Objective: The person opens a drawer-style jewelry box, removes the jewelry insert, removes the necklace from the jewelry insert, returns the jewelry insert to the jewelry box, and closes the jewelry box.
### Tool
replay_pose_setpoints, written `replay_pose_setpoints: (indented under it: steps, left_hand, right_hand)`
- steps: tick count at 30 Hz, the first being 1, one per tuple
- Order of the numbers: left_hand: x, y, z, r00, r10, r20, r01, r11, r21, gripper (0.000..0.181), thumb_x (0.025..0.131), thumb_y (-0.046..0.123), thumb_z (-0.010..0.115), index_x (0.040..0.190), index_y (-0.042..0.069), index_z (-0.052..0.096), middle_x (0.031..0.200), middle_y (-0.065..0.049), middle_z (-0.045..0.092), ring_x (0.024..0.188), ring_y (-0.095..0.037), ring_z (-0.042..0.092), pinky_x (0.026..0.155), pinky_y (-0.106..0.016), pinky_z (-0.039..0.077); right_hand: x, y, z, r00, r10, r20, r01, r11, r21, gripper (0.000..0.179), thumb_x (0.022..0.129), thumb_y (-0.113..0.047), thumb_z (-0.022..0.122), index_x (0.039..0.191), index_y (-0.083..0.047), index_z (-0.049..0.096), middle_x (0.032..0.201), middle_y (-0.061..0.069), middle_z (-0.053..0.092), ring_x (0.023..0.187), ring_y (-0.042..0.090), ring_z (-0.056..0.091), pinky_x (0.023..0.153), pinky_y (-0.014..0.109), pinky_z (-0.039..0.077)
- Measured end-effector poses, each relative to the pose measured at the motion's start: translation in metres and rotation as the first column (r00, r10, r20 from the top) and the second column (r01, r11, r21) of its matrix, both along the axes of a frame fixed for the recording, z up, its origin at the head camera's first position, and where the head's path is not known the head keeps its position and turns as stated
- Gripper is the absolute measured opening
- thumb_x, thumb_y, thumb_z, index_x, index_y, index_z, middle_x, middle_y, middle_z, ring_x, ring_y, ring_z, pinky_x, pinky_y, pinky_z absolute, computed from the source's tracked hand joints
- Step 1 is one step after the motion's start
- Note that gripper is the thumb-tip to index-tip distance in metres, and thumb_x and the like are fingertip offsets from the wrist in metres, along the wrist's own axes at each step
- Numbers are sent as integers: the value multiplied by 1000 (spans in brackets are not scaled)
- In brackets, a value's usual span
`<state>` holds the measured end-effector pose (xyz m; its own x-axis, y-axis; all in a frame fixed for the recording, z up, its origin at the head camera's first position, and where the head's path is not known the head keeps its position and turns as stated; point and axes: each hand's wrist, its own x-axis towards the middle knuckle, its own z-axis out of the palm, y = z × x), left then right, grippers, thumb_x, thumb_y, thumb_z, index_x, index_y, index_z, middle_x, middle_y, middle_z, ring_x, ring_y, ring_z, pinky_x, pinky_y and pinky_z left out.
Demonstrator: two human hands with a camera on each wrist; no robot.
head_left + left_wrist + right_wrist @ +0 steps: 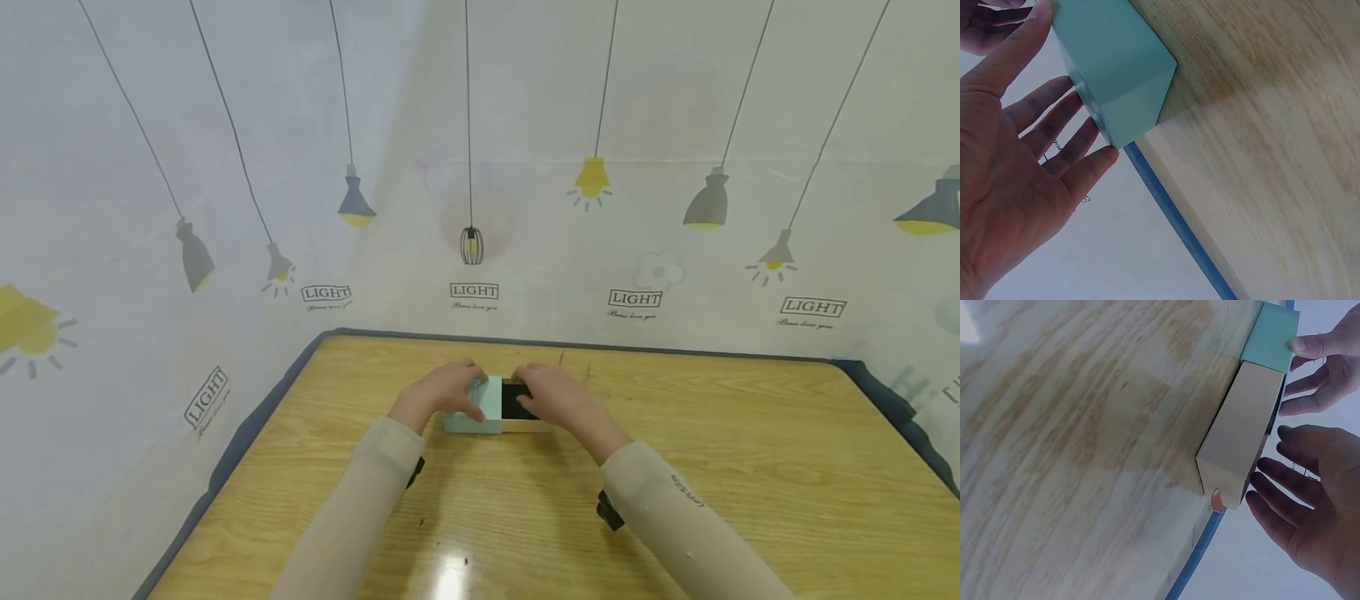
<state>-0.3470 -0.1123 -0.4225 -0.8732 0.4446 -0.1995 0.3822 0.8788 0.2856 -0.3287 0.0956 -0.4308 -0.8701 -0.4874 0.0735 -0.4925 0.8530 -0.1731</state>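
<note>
Wooden table (750, 450), left hand (441, 388) gripping teal cover (492, 402), right hand (557, 394) loosely spread over tray (522, 426)

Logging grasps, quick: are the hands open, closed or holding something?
Left hand: holding the teal cover between thumb and fingers.
Right hand: open, fingers loosely bent at the pale tray; contact unclear.

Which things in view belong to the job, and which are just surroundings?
In the job:
mint-green rectangular box sleeve
cream rectangular inner box with black top, partly outside the sleeve
left hand, on the sleeve
right hand, at the inner box

Surroundings:
yellowish wood-grain table
white lamp-printed wall covering
</note>
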Motion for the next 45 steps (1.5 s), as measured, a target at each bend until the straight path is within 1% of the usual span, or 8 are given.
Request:
replay_pose_setpoints:
  steps: [5,12,21,33,45]
  left_hand:
    - [1,0,1,1000,-3,-3,3,1000,3,72,81,39,83,142,14,54,149,-7,48,137,-27,48,115,-44,42]
    - [1,0,2,1000,-3,-4,3,1000,-15,72,81,40,82,143,15,53,150,-7,47,138,-27,48,115,-43,42]
    - [2,1,2,1000,-6,-4,6,1000,-16,72,82,39,82,143,14,53,151,-8,46,138,-27,47,115,-43,42]
    - [0,0,0,1000,3,4,-3,1000,-17,73,82,40,82,143,16,52,152,-6,45,140,-27,45,116,-43,41]
    - [2,0,2,1000,4,6,-4,1000,-8,71,81,39,83,142,16,53,151,-6,47,138,-27,47,115,-43,42]
  right_hand:
    - [-2,-1,-4,1000,-1,6,1,1000,0,31,96,-22,68,124,-11,65,121,8,69,108,27,66,89,41,58]
    - [-5,-3,-10,1000,-3,25,3,1000,-1,32,96,-23,68,125,-11,65,123,9,67,108,26,66,90,41,57]
    - [-4,-4,-10,999,-16,45,15,1000,15,32,95,-23,69,124,-10,65,121,9,67,106,26,66,87,41,58]
    - [-7,-7,-13,999,-15,51,13,999,37,36,95,-24,69,127,-9,64,126,10,66,112,27,65,92,42,57]
    - [-11,-11,-13,997,-31,73,25,996,84,41,93,-26,71,130,-8,62,127,11,66,114,28,64,94,43,57]
